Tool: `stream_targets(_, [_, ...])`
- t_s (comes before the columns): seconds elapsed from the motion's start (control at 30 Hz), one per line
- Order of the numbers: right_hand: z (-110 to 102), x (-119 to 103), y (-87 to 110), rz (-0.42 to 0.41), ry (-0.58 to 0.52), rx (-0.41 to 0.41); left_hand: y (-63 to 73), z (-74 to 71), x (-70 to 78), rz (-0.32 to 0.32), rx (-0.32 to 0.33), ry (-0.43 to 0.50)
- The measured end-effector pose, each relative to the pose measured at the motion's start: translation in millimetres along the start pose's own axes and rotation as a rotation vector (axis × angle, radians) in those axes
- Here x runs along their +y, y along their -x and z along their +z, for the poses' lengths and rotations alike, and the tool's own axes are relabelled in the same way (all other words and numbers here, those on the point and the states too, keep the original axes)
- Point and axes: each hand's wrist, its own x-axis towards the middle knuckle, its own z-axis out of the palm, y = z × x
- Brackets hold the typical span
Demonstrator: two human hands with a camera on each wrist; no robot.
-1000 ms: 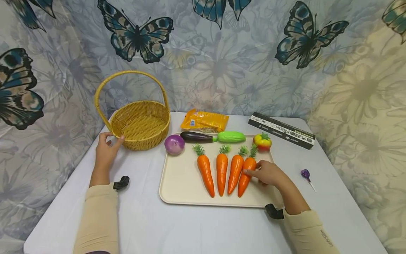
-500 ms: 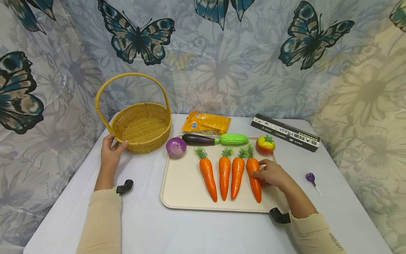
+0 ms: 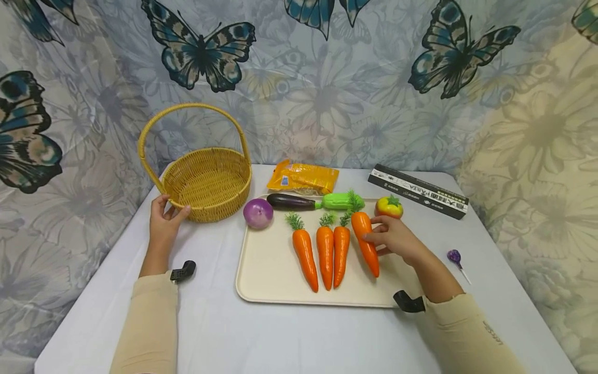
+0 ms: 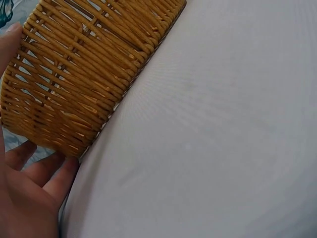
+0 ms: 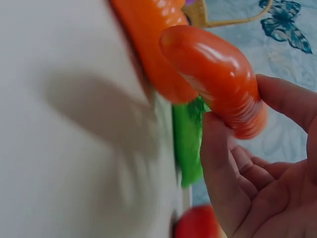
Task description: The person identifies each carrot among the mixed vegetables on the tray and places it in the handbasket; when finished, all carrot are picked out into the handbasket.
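Note:
My right hand (image 3: 394, 239) pinches an orange carrot (image 3: 365, 243) between thumb and fingers. In the right wrist view this carrot (image 5: 213, 69) is raised off the tray, its shadow falling on the pale surface. Three more carrots (image 3: 304, 259) with green tops lie side by side on the cream tray (image 3: 275, 291). At the left, my left hand (image 3: 164, 223) holds the near left side of a yellow wicker basket (image 3: 217, 212). The left wrist view shows its fingers (image 4: 62, 181) against the basket's woven wall (image 4: 84, 74). No items show inside the basket.
Along the tray's back lie a purple onion (image 3: 258, 213), an eggplant (image 3: 291, 201), a green vegetable (image 3: 334, 201) and a red-yellow tomato (image 3: 389, 208). Behind are an orange packet (image 3: 303, 177) and a long black pasta box (image 3: 418, 191). A purple lollipop (image 3: 454, 256) lies at right.
My right hand has lifted the rightmost carrot off the tray and moved it slightly back and left. The neighbouring carrot has shifted left against the middle one. My left hand stays at the basket.

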Motion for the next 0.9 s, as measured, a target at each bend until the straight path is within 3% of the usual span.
stream_targets(0.23, [20.2, -23.1, -20.6, -0.023, -0.055, -0.027, 0.3, 0.3, 3.3, 0.019, -0.012, 0.031])
stream_targets(0.53, [40.7, -54.0, -53.0, -0.049, -0.122, -0.118, -12.7, -6.3, -19.0, 0.010, 0.015, -0.012])
stream_targets(0.9, [82.3, -91.6, -88.3, -0.106, -0.173, -0.200, -13.1, -6.9, -25.4, 0.021, 0.017, -0.045])
